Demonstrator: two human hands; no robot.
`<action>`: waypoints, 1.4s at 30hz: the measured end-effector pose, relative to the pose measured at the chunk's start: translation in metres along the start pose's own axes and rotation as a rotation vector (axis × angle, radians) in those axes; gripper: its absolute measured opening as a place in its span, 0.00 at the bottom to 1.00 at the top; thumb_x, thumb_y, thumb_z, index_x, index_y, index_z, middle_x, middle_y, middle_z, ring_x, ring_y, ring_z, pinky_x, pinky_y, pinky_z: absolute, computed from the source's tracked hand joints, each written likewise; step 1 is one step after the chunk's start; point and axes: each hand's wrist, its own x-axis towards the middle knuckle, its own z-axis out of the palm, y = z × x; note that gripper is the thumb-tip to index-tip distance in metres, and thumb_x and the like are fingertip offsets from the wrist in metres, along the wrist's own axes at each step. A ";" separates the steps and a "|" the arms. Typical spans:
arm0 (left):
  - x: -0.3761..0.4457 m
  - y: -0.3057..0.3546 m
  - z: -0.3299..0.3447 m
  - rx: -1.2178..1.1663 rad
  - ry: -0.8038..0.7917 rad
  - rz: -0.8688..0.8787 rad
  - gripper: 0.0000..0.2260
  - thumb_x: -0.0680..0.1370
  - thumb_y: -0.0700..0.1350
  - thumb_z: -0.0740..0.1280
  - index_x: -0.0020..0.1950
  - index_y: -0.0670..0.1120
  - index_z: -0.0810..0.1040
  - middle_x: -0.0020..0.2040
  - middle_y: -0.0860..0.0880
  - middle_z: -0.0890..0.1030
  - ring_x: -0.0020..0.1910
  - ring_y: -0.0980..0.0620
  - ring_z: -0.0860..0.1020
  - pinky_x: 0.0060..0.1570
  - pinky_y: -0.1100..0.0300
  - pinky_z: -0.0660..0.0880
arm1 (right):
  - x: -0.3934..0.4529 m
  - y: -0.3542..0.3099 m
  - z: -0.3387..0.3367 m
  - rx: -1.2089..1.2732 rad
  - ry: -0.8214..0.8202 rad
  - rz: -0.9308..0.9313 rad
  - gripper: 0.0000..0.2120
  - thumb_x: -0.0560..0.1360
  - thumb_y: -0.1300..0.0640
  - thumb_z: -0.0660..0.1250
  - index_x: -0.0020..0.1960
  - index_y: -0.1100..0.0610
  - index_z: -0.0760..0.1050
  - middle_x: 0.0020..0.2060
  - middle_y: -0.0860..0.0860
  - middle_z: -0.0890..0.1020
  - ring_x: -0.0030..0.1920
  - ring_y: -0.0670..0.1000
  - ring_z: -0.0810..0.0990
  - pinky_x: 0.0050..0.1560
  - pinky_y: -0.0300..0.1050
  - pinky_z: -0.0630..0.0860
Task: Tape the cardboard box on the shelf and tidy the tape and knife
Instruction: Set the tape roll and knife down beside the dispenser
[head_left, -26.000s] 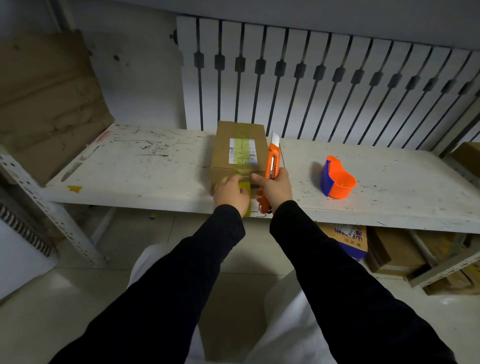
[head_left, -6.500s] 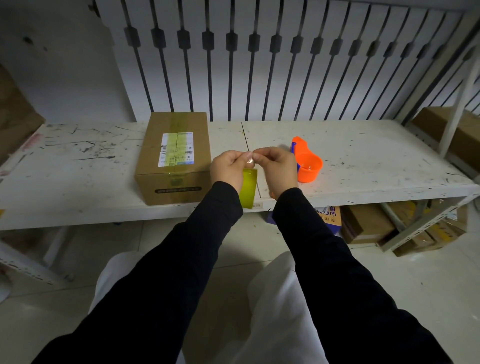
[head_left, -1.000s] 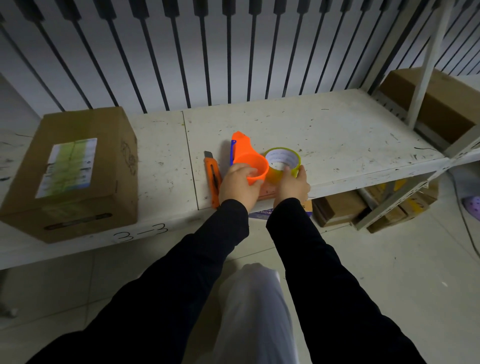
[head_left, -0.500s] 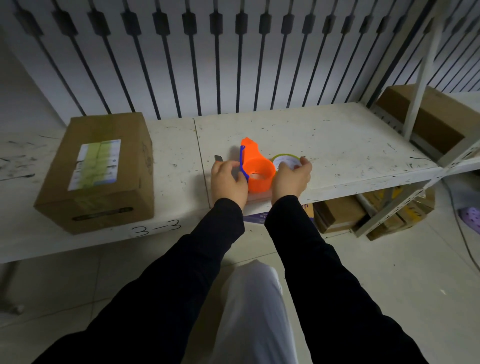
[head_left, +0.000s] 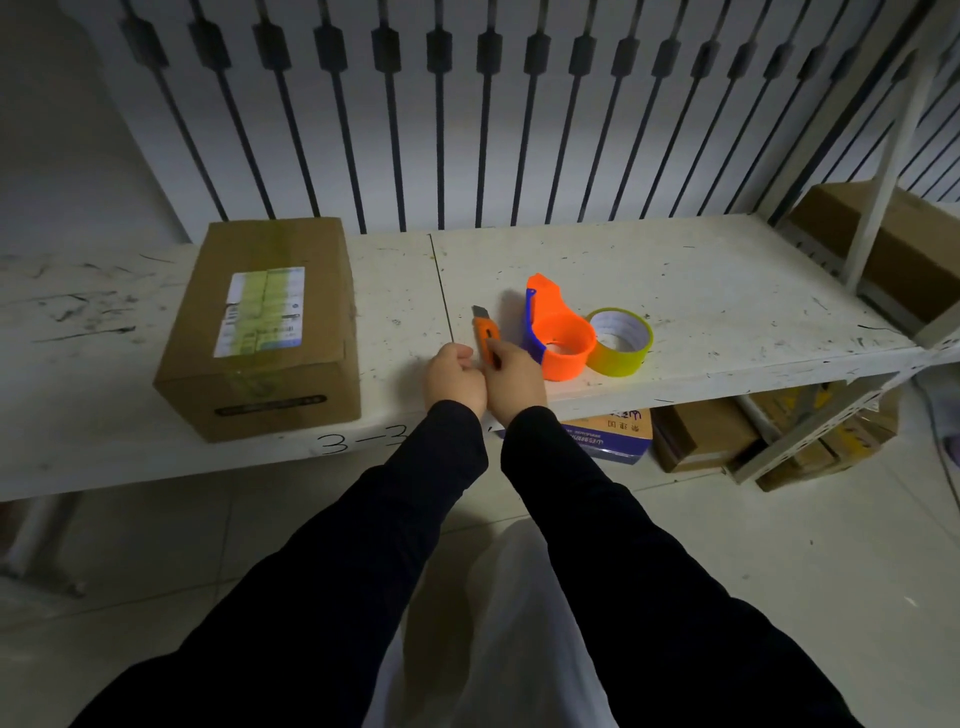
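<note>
The cardboard box (head_left: 265, 332) stands on the left of the white shelf (head_left: 727, 291), with yellowish tape running over its label and down its front. An orange utility knife (head_left: 484, 328) lies near the shelf's front edge, blade tip pointing away from me. My right hand (head_left: 517, 382) is closed around the knife's near end. My left hand (head_left: 453, 378) is curled into a fist right beside it, touching the right hand. The orange and blue tape dispenser (head_left: 558, 338) and the yellow tape roll (head_left: 621, 343) stand side by side just right of the knife.
A second cardboard box (head_left: 893, 249) sits on the neighbouring shelf at far right, behind a white upright post (head_left: 883, 171). Several boxes (head_left: 701, 441) lie on the floor under the shelf. A slatted white wall backs the shelf.
Both hands have let go of the dispenser and the tape roll, which now stand on the shelf. The hands moved left onto the knife.
</note>
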 end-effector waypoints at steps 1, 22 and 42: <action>0.002 -0.002 -0.001 -0.010 -0.012 -0.010 0.18 0.76 0.30 0.53 0.63 0.39 0.73 0.63 0.42 0.76 0.61 0.44 0.74 0.60 0.56 0.71 | 0.003 0.000 0.003 -0.053 -0.013 0.000 0.19 0.76 0.65 0.56 0.66 0.60 0.69 0.60 0.61 0.76 0.60 0.60 0.75 0.60 0.51 0.72; 0.009 0.004 -0.008 -0.517 -0.272 -0.297 0.16 0.81 0.50 0.52 0.64 0.47 0.71 0.56 0.43 0.78 0.57 0.42 0.77 0.57 0.45 0.75 | 0.001 -0.011 0.009 0.637 0.067 0.189 0.26 0.74 0.68 0.62 0.71 0.60 0.61 0.57 0.55 0.76 0.54 0.52 0.77 0.57 0.47 0.76; -0.018 0.012 -0.018 -0.575 -0.315 -0.235 0.15 0.82 0.43 0.52 0.67 0.46 0.69 0.64 0.42 0.75 0.57 0.42 0.74 0.51 0.42 0.76 | -0.007 -0.018 -0.008 0.634 0.056 0.209 0.07 0.77 0.54 0.62 0.45 0.56 0.76 0.37 0.52 0.79 0.44 0.53 0.78 0.51 0.50 0.78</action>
